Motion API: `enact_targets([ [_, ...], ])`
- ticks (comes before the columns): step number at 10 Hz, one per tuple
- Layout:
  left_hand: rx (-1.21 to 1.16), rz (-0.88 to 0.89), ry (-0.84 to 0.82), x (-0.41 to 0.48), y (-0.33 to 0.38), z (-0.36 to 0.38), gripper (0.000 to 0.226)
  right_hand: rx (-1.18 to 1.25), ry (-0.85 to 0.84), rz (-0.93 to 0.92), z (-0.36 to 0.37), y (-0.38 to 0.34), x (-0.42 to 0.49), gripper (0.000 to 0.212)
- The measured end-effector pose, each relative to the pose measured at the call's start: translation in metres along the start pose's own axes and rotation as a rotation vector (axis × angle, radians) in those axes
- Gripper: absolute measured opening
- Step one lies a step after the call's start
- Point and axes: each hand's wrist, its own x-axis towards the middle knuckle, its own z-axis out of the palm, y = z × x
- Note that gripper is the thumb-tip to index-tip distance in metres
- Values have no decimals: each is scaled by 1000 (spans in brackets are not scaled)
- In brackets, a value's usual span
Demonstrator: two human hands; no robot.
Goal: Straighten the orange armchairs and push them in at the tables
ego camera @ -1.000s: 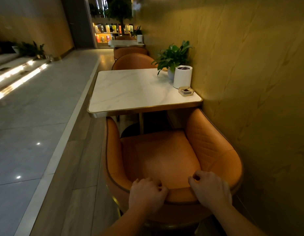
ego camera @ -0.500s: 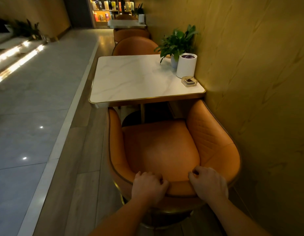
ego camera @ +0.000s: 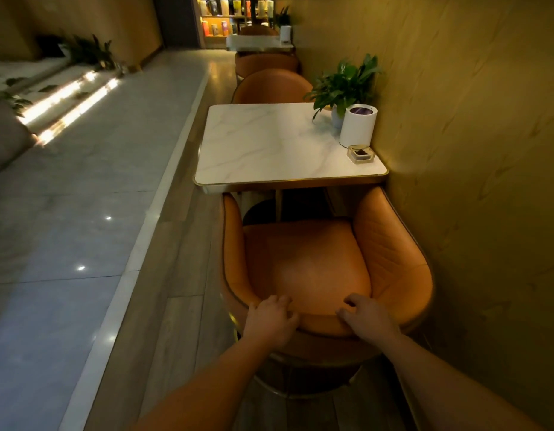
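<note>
Both hands on the back rim of the orange armchair [ego camera: 306, 259]; left hand [ego camera: 271, 321] has fingers curled over the rim left of centre, right hand [ego camera: 367, 320] grips the same way just to the right; hands apart, both arms stretched out.
Chair faces the marble table [ego camera: 269, 144] squarely; front ends of its arms sit at the table's near edge; its right arm is close to the yellow wall [ego camera: 471, 150], cannot tell if touching.
Tabletop is white, veined, with a gold edge band; along the wall side stand a potted plant [ego camera: 344, 85], a white cylinder [ego camera: 358, 126] and a small glass dish [ego camera: 361, 154], in a row.
A second armchair [ego camera: 272, 87] is tucked in on the far side; a farther table [ego camera: 258, 43] behind it; lit shelves [ego camera: 229, 17] at the end.
Chair stands on a wood floor strip [ego camera: 176, 290]; grey polished tile [ego camera: 67, 213] to the left; lit steps [ego camera: 67, 101] beyond; lighting dim.
</note>
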Motion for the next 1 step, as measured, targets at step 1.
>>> enact_targets([
  [1, -32, -59, 63, -25, -12, -24, 48, -19, 40, -87, -10, -18, -6, 47],
])
